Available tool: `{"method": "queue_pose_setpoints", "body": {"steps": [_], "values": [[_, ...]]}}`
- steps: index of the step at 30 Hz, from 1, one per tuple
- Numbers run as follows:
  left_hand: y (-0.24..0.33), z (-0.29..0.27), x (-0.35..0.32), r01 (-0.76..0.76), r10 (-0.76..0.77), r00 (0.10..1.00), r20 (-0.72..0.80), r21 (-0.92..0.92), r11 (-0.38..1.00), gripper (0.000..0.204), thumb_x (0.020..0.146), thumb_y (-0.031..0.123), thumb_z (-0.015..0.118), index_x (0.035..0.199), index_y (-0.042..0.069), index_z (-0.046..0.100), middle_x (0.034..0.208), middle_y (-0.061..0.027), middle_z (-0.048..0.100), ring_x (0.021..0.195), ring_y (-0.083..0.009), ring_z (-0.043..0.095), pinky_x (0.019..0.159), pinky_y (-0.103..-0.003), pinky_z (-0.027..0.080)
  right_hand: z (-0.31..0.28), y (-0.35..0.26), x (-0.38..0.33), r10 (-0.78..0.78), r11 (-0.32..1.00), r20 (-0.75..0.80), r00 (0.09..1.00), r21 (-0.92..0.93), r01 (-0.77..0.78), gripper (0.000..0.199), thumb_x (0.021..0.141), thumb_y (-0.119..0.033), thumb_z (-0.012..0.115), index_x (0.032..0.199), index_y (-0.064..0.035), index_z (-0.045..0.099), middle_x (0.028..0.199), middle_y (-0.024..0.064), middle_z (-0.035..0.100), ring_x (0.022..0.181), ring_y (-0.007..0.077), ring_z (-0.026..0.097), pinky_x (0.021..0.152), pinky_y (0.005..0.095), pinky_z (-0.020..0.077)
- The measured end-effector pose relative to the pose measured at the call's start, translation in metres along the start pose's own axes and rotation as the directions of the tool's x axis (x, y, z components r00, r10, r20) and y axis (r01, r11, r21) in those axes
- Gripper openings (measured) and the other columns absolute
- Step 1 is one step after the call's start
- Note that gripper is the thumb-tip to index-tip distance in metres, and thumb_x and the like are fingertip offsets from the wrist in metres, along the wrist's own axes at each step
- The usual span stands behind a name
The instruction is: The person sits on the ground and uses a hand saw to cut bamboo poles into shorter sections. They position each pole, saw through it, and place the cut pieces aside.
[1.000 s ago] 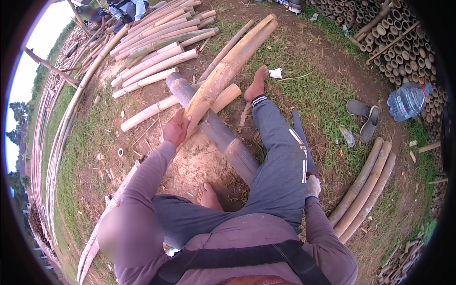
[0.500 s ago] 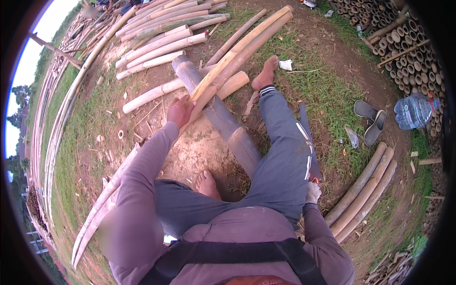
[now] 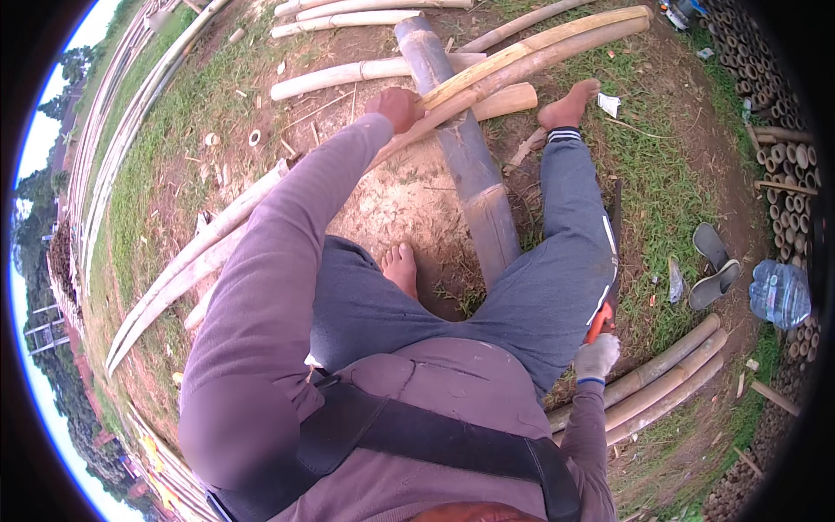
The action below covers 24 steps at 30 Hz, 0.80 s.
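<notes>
My bare left hand (image 3: 398,109) is closed around a pair of long bamboo poles, one yellowish (image 3: 531,63) and one pinkish brown (image 3: 557,71) lying side by side. These poles cross over a thick grey bamboo log (image 3: 461,157) that slants from the far middle down between my legs. On my right hand (image 3: 597,357) is a whitish work glove; its fingers are wrapped round the orange handle of a handsaw (image 3: 600,320). The saw's dark blade (image 3: 617,222) points away beside my right leg, apart from the poles.
Cut bamboo lengths (image 3: 383,68) lie beyond the log. Three more poles (image 3: 652,374) lie at the right, near grey shoes (image 3: 715,265) and a large clear water bottle (image 3: 778,294). Stacked bamboo (image 3: 787,165) lines the right side. Long pale poles (image 3: 209,239) lie left of me.
The whole view has shifted, with the poles and log now higher and further right. My right hand and the saw's orange handle show more plainly. My left hand keeps its hold on the poles.
</notes>
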<state>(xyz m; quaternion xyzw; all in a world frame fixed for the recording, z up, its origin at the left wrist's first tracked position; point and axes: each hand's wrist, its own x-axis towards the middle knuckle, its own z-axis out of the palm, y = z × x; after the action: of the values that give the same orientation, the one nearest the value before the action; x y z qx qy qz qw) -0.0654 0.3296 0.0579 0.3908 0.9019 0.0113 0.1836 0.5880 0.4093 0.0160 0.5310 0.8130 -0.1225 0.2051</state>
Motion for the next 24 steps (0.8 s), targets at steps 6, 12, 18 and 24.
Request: {"method": "queue_pose_setpoints", "body": {"steps": [6, 12, 18, 24], "values": [[-0.025, 0.009, 0.022, -0.041, 0.039, 0.999, 0.024, 0.07, 0.997, 0.062, 0.094, 0.06, 0.079, 0.141, 0.02, 0.077, 0.135, -0.0176, 0.077, 0.127, -0.0376, 0.071, 0.111, -0.048, 0.055, -0.138, -0.012, -0.025, -0.087, 0.608, -0.437, 0.895, 0.689, 0.395, 0.022, 0.104, -0.015, 0.07, 0.119, 0.0, 0.065, 0.087, 0.0007, 0.061, 0.073, 0.0085, 0.053, 0.065, 0.0267, 0.0429], [-0.029, 0.007, 0.025, -0.057, 0.047, 0.997, 0.06, 0.18, 0.982, 0.062, 0.092, 0.059, 0.082, 0.139, 0.019, 0.078, 0.133, -0.0143, 0.079, 0.127, -0.0344, 0.072, 0.111, -0.047, 0.054, -0.216, -0.064, -0.058, -0.429, 0.5, -0.239, 0.871, 0.74, 0.449, 0.05, 0.096, -0.043, 0.079, 0.116, 0.0029, 0.07, 0.084, 0.0022, 0.062, 0.073, 0.0131, 0.056, 0.069, 0.0324, 0.0438], [-0.005, -0.007, 0.028, -0.088, 0.061, 0.993, 0.099, 0.294, 0.952, 0.066, 0.091, 0.062, 0.082, 0.141, 0.02, 0.076, 0.134, -0.011, 0.078, 0.125, -0.0317, 0.074, 0.108, -0.049, 0.056, -0.166, -0.161, -0.05, -0.711, 0.242, -0.345, 0.612, 0.697, 0.674, 0.052, 0.091, -0.041, 0.085, 0.117, 0.0008, 0.068, 0.086, 0.0068, 0.066, 0.068, 0.0172, 0.058, 0.063, 0.0357, 0.0466], [-0.104, 0.079, 0.093, -0.235, 0.265, 0.929, -0.258, 0.141, 0.962, 0.041, 0.077, 0.028, 0.093, 0.105, 0.002, 0.08, 0.107, -0.0274, 0.078, 0.104, -0.0445, 0.076, 0.094, -0.053, 0.06, -0.1, -0.294, -0.031, -0.712, 0.014, -0.565, 0.416, 0.581, 0.814, 0.063, 0.097, -0.012, 0.079, 0.152, 0.0052, 0.054, 0.135, 0.0244, 0.071, 0.114, 0.037, 0.076, 0.097, 0.0402, 0.0595]]}}
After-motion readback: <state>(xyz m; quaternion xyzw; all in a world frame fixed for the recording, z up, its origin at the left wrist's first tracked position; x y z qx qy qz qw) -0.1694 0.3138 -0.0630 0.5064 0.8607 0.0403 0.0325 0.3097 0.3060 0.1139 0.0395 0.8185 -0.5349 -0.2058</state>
